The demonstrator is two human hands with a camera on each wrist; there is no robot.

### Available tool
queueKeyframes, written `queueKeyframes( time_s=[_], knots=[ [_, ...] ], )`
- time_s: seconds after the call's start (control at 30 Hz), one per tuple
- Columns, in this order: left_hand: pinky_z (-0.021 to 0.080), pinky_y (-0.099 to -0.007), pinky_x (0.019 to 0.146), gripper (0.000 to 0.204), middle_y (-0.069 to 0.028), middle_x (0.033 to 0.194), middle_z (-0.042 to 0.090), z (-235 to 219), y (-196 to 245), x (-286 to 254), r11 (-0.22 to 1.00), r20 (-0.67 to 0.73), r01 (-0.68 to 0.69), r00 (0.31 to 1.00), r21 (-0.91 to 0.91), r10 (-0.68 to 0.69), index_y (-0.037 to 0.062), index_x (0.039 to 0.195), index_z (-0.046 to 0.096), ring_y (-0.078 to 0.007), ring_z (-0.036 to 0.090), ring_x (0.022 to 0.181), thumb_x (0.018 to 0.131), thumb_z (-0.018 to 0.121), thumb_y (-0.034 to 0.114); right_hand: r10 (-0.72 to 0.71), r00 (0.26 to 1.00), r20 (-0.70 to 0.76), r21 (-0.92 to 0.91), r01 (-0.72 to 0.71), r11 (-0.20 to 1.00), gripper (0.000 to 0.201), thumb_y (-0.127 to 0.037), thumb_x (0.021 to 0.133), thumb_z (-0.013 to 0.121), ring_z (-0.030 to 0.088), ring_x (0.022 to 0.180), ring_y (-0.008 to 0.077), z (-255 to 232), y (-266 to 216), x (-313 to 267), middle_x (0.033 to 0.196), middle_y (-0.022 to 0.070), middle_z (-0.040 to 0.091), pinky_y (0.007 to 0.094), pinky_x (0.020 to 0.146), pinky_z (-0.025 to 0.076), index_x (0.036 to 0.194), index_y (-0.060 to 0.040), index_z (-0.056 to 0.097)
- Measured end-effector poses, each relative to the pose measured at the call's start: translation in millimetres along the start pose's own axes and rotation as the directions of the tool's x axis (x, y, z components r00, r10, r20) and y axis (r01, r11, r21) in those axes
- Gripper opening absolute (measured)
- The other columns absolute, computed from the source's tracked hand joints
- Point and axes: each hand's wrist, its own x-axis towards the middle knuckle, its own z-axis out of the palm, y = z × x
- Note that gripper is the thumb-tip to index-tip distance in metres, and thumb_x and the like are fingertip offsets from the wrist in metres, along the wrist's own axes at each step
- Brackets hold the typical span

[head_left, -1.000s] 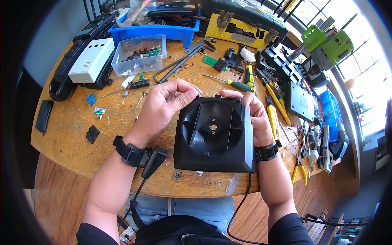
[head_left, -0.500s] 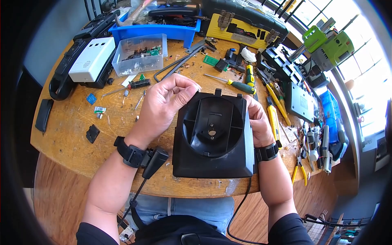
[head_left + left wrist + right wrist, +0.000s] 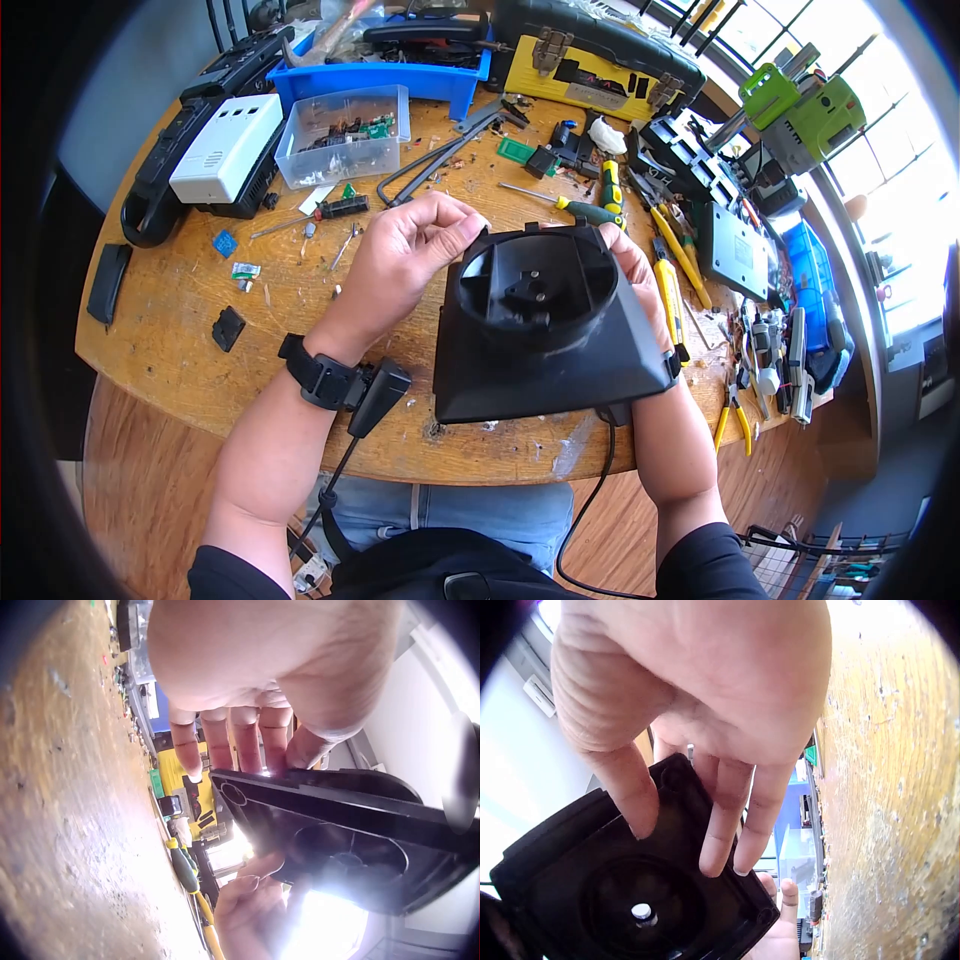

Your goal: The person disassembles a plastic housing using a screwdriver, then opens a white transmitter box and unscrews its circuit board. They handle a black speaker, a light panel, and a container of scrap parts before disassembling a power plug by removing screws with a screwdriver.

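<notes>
Both hands hold a black plastic housing [image 3: 560, 372] up over the front of the workbench. It has sloped sides, a wide round opening and two small screws inside. My left hand [image 3: 405, 265] pinches its far left corner between thumb and curled fingers. On the other side, my right hand [image 3: 640, 275] grips the far right edge, partly hidden behind the housing. The right wrist view shows the thumb [image 3: 634, 791] on the hollow underside of the housing [image 3: 712, 900], which has a small hole through its middle. In the left wrist view its rim runs just under the left fingertips [image 3: 251, 761].
A screwdriver [image 3: 590, 212] and a yellow-handled tool [image 3: 668, 295] lie beyond the right hand. A clear box [image 3: 340, 160] of small parts, a blue bin [image 3: 380, 82] and a yellow-black toolbox [image 3: 580, 80] stand at the back. A black scrap piece [image 3: 228, 328] lies left.
The housing first dipped slightly toward me, then tipped and turned so its near sloped side shows more and its near edge swings right. Both hands keep their hold.
</notes>
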Motion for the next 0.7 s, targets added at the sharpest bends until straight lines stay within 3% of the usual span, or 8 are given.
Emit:
queueKeyframes(
  time_s=[0.13, 0.17, 0.23, 0.27, 0.37, 0.47, 0.53, 0.7],
  knots=[
    [0.044, -0.0221, 0.072, 0.020, -0.0022, 0.086, 0.061, -0.8, -4.3, 1.0, 1.000, -0.023, -0.019, 1.000, 0.011, 0.019, 0.0003, 0.083, 0.063, -0.0066, 0.054, 0.077, 0.088, 0.062, 0.019, -0.057, 0.998, -0.019, -0.056, 0.056, 0.997, 0.015, -0.011, 0.089, 0.056, 0.061, 0.091, 0.0164, 3.5, -5.5, 1.0, 0.103, 0.0078, 0.061, 0.0302, 0.083, 0.051, 0.102, -0.0042, 0.053],
    [0.044, -0.0223, 0.072, 0.023, -0.0022, 0.087, 0.062, -1.7, -6.2, 0.7, 0.999, -0.002, -0.021, 1.000, 0.045, 0.021, 0.0002, 0.084, 0.063, -0.0068, 0.054, 0.077, 0.089, 0.060, 0.022, -0.052, 0.993, -0.107, -0.024, 0.050, 0.998, 0.017, -0.016, 0.091, 0.054, 0.063, 0.089, 0.0207, -5.9, -1.9, 2.9, 0.102, 0.0102, 0.062, 0.0341, 0.083, 0.051, 0.102, -0.0027, 0.054],
    [0.044, -0.0225, 0.071, 0.026, -0.0022, 0.087, 0.062, -1.6, -5.6, 0.4, 0.997, 0.018, -0.025, 1.000, 0.078, 0.024, 0.0000, 0.085, 0.064, -0.0071, 0.054, 0.077, 0.090, 0.058, 0.024, -0.097, 0.995, -0.032, -0.094, 0.094, 0.991, 0.020, -0.019, 0.092, 0.052, 0.065, 0.087, 0.0268, -2.4, -1.7, 3.8, 0.096, 0.0140, 0.064, 0.0383, 0.084, 0.050, 0.101, -0.0011, 0.055],
    [0.044, -0.0228, 0.072, 0.030, -0.0020, 0.086, 0.062, -0.2, -3.0, 0.1, 0.998, 0.071, 0.011, 0.997, 0.064, -0.016, 0.0000, 0.085, 0.064, -0.0076, 0.054, 0.077, 0.092, 0.056, 0.028, -0.046, 0.999, -0.012, -0.125, 0.045, 0.991, 0.021, -0.018, 0.095, 0.047, 0.066, 0.088, 0.0320, -13.8, -2.0, 4.2, 0.090, 0.0173, 0.066, 0.0408, 0.081, 0.052, 0.100, 0.0005, 0.056],
    [0.044, -0.0239, 0.073, 0.040, -0.0014, 0.083, 0.061, 1.0, -0.3, -2.4, 1.000, 0.160, 0.001, 0.987, 0.024, -0.005, 0.0003, 0.088, 0.064, -0.0093, 0.055, 0.078, 0.094, 0.049, 0.038, -0.065, 0.997, -0.033, 0.030, 0.066, 0.997, 0.025, -0.019, 0.097, 0.042, 0.066, 0.087, 0.0323, -20.1, 0.7, 3.6, 0.085, 0.0180, 0.066, 0.0411, 0.077, 0.054, 0.102, 0.0017, 0.056],
    [0.045, -0.0245, 0.074, 0.040, -0.0023, 0.082, 0.061, 1.9, 8.4, -4.4, 0.998, 0.154, 0.052, 0.986, 0.024, -0.056, 0.0007, 0.091, 0.063, -0.0103, 0.057, 0.079, 0.093, 0.050, 0.038, -0.042, 0.998, -0.055, 0.030, 0.044, 0.999, 0.028, -0.019, 0.099, 0.039, 0.066, 0.088, 0.0311, -14.6, -2.5, 4.5, 0.094, 0.0186, 0.065, 0.0398, 0.073, 0.055, 0.105, 0.0022, 0.055],
    [0.046, -0.0270, 0.080, 0.037, -0.0061, 0.094, 0.065, -1.0, 4.5, -3.5, 0.995, 0.233, 0.100, 0.967, 0.021, -0.102, 0.0012, 0.099, 0.061, -0.0128, 0.061, 0.085, 0.093, 0.050, 0.036, -0.030, 0.998, -0.048, 0.036, 0.031, 0.999, 0.028, -0.020, 0.099, 0.038, 0.066, 0.088, 0.0306, -14.5, -3.1, 5.2, 0.098, 0.0185, 0.065, 0.0391, 0.073, 0.056, 0.106, 0.0023, 0.054],
    [0.047, -0.0263, 0.078, 0.037, -0.0070, 0.086, 0.065, 2.5, 9.2, -4.9, 0.991, 0.214, 0.108, 0.969, 0.074, -0.121, 0.0002, 0.093, 0.061, -0.0132, 0.061, 0.082, 0.093, 0.051, 0.036, -0.035, 0.997, -0.073, -0.070, 0.030, 0.997, 0.030, -0.021, 0.099, 0.037, 0.065, 0.092, 0.0302, -12.0, -2.7, 6.3, 0.104, 0.0200, 0.063, 0.0379, 0.071, 0.056, 0.112, 0.0025, 0.051]
  ],
)
